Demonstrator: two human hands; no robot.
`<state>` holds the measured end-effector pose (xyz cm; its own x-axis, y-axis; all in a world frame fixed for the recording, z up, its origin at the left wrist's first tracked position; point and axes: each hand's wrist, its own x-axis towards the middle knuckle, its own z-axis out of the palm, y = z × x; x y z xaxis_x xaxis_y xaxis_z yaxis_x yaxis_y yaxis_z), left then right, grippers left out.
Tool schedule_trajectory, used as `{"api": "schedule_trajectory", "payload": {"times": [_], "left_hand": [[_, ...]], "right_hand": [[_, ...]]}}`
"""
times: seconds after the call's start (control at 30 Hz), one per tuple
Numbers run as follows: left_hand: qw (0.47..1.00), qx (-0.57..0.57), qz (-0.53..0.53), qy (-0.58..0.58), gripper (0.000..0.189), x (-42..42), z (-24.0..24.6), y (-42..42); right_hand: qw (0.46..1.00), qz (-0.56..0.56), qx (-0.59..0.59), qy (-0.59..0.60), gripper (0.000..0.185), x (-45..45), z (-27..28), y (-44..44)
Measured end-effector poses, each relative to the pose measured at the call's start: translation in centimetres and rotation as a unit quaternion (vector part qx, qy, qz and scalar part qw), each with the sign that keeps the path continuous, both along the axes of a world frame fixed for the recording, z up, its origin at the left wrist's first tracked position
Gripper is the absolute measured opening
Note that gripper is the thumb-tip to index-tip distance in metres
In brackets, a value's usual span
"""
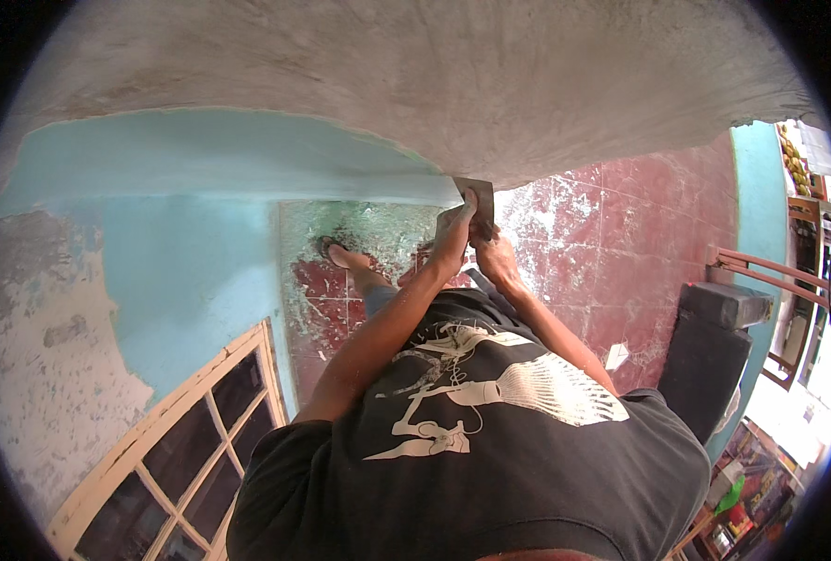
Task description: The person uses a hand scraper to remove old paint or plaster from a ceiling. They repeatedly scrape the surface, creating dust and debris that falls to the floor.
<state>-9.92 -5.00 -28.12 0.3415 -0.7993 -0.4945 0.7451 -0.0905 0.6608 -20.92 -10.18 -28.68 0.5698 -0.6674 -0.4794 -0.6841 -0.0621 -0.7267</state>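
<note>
My left hand (463, 221) grips a flat, rectangular metal blade (484, 200), its thumb laid along the face. The blade looks like a plastering scraper, and its top edge meets the lower border of a grey plastered wall surface (415, 77). Close beside it, my right hand (496, 258) has its fingers curled at the blade's lower end; whether a handle lies inside is hidden. A greyish flat piece shows left of my left hand, partly covered by it. Blue paint (233, 151) borders the grey coat on the left.
Red floor tiles (633, 245) carry white splatter around my sandalled foot (338, 254). A cream-framed window (212, 407) stands at left. To the right are a dark padded seat (706, 372), a pinkish rail (766, 266) and cluttered shelves. A small white piece (617, 356) lies on the floor.
</note>
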Motion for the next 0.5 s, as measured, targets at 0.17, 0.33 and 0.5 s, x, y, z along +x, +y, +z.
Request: {"api": "schedule_trajectory", "payload": {"times": [0.17, 0.33, 0.5], "left_hand": [[0.997, -0.064, 0.031, -0.027, 0.056, 1.3, -0.1, -0.2], [0.999, 0.001, 0.033, 0.0, 0.059, 0.4, 0.3, -0.4], [0.998, -0.054, 0.028, 0.003, 0.058, 1.7, 1.8, 0.3]], "right_hand": [[0.999, -0.037, 0.031, 0.014, 0.03, 1.2, -0.4, -0.8], [0.997, -0.059, 0.045, 0.005, 0.034, 0.5, 0.2, -0.6], [0.995, -0.066, 0.055, 0.046, 0.038, 1.4, 0.4, -0.8]]}}
